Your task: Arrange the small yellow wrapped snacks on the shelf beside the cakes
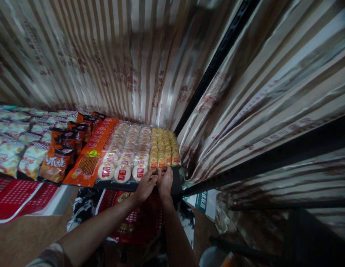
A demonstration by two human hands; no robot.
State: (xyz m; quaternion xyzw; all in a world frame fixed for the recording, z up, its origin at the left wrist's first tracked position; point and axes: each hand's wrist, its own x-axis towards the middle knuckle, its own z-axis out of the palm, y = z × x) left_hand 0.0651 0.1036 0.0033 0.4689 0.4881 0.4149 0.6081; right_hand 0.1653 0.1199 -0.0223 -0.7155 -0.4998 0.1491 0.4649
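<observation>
Striped, shiny curtains [128, 55] hang behind and to the right of a dark shelf [176, 185] loaded with snack packs, split by a black upright post [216, 63]. On the shelf lie rows of round white cracker packs [125, 155], then rows of small yellow packs [163, 146] at the right end, long orange packs [94, 152] to their left, dark orange bags [63, 148] and pale bags [13, 148] further left. The left hand [146, 185] and right hand [165, 181] meet at the shelf's front edge, just below the nearest yellow packs. The fingers curl together there; whether they pinch a pack or only touch the edge cannot be told, as the hands cover that spot. Below, a red basket [133, 222] is mostly hidden by the forearms. The room is dim and print on the packs is unreadable.
</observation>
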